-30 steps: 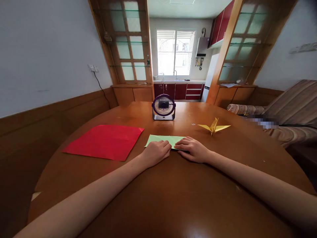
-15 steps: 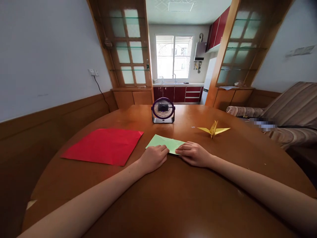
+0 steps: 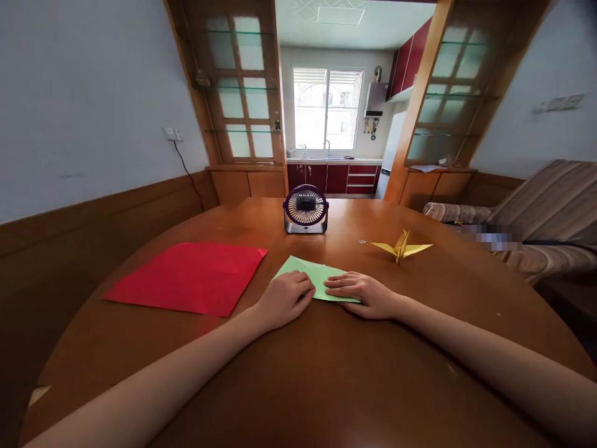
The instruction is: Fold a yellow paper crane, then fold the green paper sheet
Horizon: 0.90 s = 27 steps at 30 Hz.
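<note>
A folded sheet of green paper (image 3: 321, 272) lies on the table in front of me, under both hands. My left hand (image 3: 288, 302) is closed on its near left edge, with curled fingers and fingertips against the paper. My right hand (image 3: 368, 296) has its fingers laid across the right part of the paper, while the thumb is below the near edge, partly hidden. To the left a large red sheet of paper (image 3: 191, 278) rests flat. A folded gold paper crane (image 3: 400, 249) stands to the right, beyond my right hand.
A small purple fan (image 3: 306, 206) stands on the wooden table (image 3: 298, 386) beyond the green paper. A striped armchair (image 3: 559, 205) is at the right, past the table's curved edge. On the left wall a black cord hangs from a socket (image 3: 172, 134).
My right fingers have shifted slightly left and flatter onto the green paper, and its near right corner now shows below them. My left hand stays at the left edge. The view has tilted slightly.
</note>
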Motion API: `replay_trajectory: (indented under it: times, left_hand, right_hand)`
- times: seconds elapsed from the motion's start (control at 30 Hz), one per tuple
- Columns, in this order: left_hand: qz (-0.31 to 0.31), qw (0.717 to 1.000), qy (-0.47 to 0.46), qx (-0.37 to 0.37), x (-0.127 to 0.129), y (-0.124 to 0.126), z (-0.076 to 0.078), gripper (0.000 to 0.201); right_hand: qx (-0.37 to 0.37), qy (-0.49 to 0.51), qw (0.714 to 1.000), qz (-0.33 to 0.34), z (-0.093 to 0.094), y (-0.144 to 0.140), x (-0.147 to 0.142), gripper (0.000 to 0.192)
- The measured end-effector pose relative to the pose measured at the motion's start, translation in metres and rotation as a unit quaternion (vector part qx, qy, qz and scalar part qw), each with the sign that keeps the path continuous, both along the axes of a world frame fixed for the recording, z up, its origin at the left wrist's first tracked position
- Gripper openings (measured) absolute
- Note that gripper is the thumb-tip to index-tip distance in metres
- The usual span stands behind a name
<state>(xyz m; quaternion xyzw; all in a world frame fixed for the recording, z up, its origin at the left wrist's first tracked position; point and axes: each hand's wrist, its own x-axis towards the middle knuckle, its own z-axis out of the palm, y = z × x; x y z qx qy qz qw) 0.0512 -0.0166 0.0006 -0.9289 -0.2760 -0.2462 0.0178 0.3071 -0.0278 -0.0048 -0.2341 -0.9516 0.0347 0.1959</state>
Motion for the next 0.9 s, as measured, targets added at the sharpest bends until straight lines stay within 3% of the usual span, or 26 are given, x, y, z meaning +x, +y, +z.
replay_trajectory:
  times: [0.13, 0.23, 0.43, 0.6, 0.8, 0.9]
  left_hand:
    - [-0.003, 1.000, 0.008, -0.022, 0.000, 0.005, -0.006, 0.030]
    - [-0.008, 0.995, 0.051, -0.080, 0.000, 0.009, -0.010, 0.041]
    - [0.008, 0.973, 0.154, -0.170, -0.001, 0.011, -0.004, 0.054]
    - [0.022, 0.972, 0.173, -0.158, -0.001, 0.009, -0.001, 0.053]
    - [0.058, 0.984, 0.148, -0.085, 0.017, 0.006, 0.001, 0.043]
    - [0.041, 0.986, 0.128, -0.098, 0.024, 0.012, 0.000, 0.040]
  right_hand:
    - [0.040, -0.024, 0.999, 0.023, 0.000, -0.004, -0.001, 0.041]
    - [0.073, -0.045, 0.995, 0.043, -0.001, -0.005, -0.001, 0.041]
    - [0.107, -0.044, 0.990, 0.077, -0.005, -0.002, 0.003, 0.043]
    - [0.102, -0.029, 0.991, 0.081, -0.008, -0.001, 0.004, 0.042]
    - [0.090, -0.013, 0.993, 0.080, -0.007, -0.002, 0.003, 0.040]
    - [0.090, -0.012, 0.993, 0.074, -0.007, -0.003, 0.003, 0.038]
